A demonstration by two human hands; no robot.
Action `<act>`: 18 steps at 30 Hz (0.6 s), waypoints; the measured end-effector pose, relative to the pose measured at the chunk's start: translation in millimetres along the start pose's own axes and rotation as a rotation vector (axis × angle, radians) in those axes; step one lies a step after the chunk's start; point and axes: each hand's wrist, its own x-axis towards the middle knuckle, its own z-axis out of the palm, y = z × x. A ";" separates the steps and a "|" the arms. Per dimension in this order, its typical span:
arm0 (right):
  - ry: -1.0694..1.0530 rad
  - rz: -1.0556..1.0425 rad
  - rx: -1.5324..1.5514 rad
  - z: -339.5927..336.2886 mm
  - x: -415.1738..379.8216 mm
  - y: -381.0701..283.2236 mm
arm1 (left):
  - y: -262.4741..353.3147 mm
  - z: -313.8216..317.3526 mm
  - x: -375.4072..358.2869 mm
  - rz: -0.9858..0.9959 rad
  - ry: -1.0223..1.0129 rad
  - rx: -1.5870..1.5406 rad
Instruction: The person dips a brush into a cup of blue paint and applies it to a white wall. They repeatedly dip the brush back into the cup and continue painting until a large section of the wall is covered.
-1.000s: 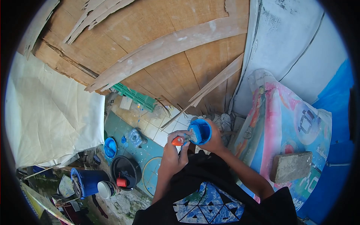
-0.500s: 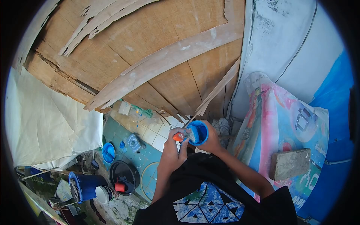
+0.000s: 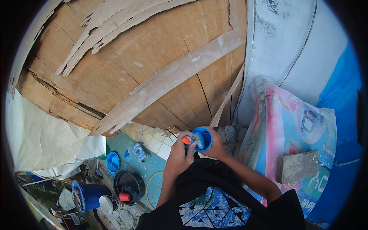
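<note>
My right hand [image 3: 217,148] is wrapped around the side of a small blue cup [image 3: 209,142] in front of my chest. Its mouth faces up toward me, and the inside is blue. Between the fingers of my left hand [image 3: 179,156] is a paintbrush with an orange handle [image 3: 186,140]. The bristle end of the paintbrush [image 3: 199,141], smeared with blue paint, rests at the cup's left rim, partly inside. My fingers hide some of the brush. Beyond both hands stands a wooden plank wall [image 3: 161,111] with peeling strips.
At the lower left are a black basin [image 3: 138,184] holding a red dipper [image 3: 124,196], a blue bucket [image 3: 96,196], a white tub [image 3: 106,204] and a blue-stained bowl [image 3: 113,161]. To the right, a printed tarp [image 3: 264,153] covers something, with a concrete block [image 3: 298,166] on top.
The view has shifted slightly, so the wall sits lower and a little left. My hands keep their hold on the brush and cup, the brush still at the rim.
</note>
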 end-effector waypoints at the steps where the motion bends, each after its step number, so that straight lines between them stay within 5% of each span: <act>1: 0.007 -0.003 0.002 -1.2 -0.8 1.3 | -1.5 2.6 -0.1 0.007 -0.003 0.004; 10: 0.019 0.008 0.034 -3.3 0.1 2.5 | -5.4 9.5 9.1 0.067 0.002 0.015; 13: 0.040 0.021 0.037 -5.1 -0.1 4.5 | -0.7 8.8 15.7 -0.061 -0.039 -0.027; 18: 0.054 0.019 0.030 -5.9 5.6 4.6 | -9.3 11.2 21.8 0.054 -0.074 0.024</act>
